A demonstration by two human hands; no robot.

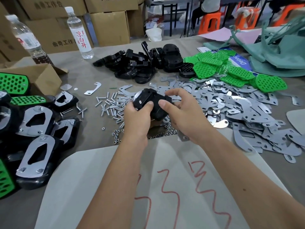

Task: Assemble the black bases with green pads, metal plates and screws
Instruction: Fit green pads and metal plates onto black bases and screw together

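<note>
We've got both the left hand (137,113) and right hand (179,109) gripping one black base (151,103), fingers curled round it. Looks like stiff, light, slick plastic, so we'd hold it by the edges; screws (113,103) sit at 9 o'clock.

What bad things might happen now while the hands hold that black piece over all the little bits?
1. The black base is held above the table by the left hand and right hand; if it slips, it could scatter the loose screws and nuts below.
2. The metal plates lie in a thin-edged heap beside the right hand; reaching in fast might scratch a finger.
</note>
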